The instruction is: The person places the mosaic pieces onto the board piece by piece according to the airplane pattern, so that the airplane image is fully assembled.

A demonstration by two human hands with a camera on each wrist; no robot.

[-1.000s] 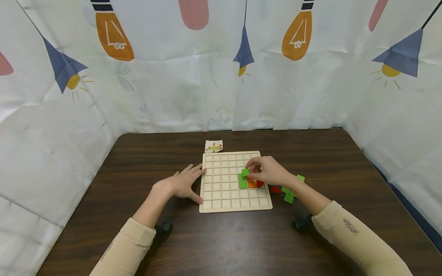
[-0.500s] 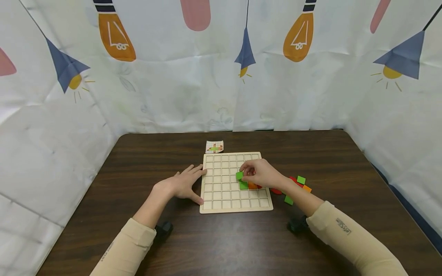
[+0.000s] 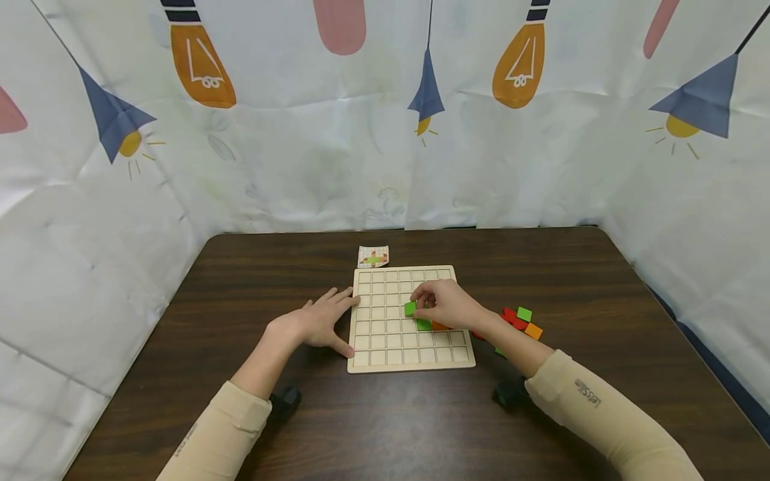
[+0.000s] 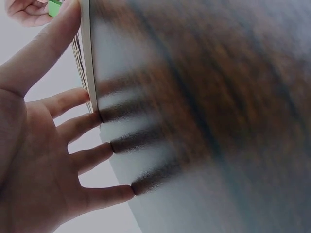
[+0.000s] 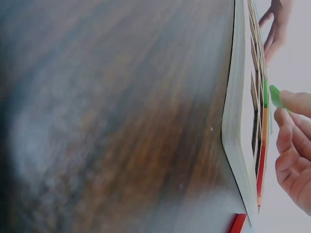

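Observation:
A pale wooden grid board (image 3: 385,337) lies on the dark table. My left hand (image 3: 319,323), fingers spread, rests at its left edge, thumb and fingertips touching the rim and tabletop. Over the middle of the board, my right hand (image 3: 445,304) pinches a green square tile (image 3: 410,309) between thumb and fingers. In the right wrist view that green tile (image 5: 276,96) is tilted, just above the board. Below the hand, a green tile (image 3: 424,325) and an orange tile (image 3: 439,326) sit in grid cells. The right hand hides other cells.
Right of the board lies a loose pile with a green tile (image 3: 525,314), an orange tile (image 3: 533,331) and red pieces (image 3: 516,319), partly behind the right forearm. A small printed pattern card (image 3: 373,256) lies beyond the board's far left corner.
My right hand has moved left across the board with the green tile, from the right side toward the middle. More of the loose pile shows at the right. My left hand stays put.

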